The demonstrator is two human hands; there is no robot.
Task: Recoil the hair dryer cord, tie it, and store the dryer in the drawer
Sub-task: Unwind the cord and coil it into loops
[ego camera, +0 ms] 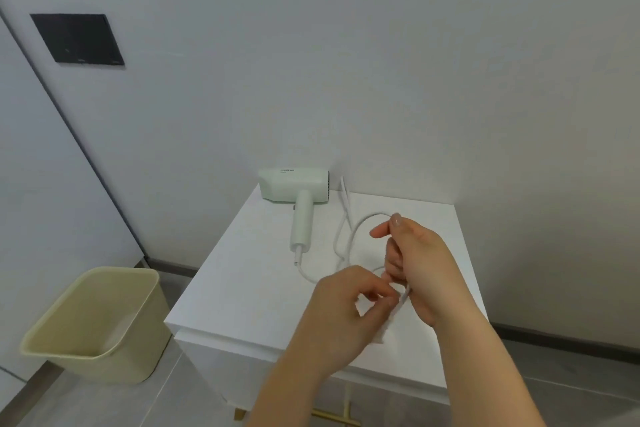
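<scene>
A pale green hair dryer (294, 189) lies on the white cabinet top (242, 274) near the wall, handle pointing toward me. Its white cord (343, 236) runs from the handle's end and loops on the top toward my hands. My right hand (415, 263) grips gathered loops of the cord, thumb up. My left hand (346, 308) pinches a stretch of cord just below the right hand. A white end piece hangs under my hands, partly hidden. Another stretch of cord rises against the wall behind the dryer.
A beige waste bin (93, 322) stands on the floor left of the cabinet. A black panel (78, 38) is on the wall at upper left. The cabinet's front (214, 367) shows below the top edge, with gold legs at the bottom.
</scene>
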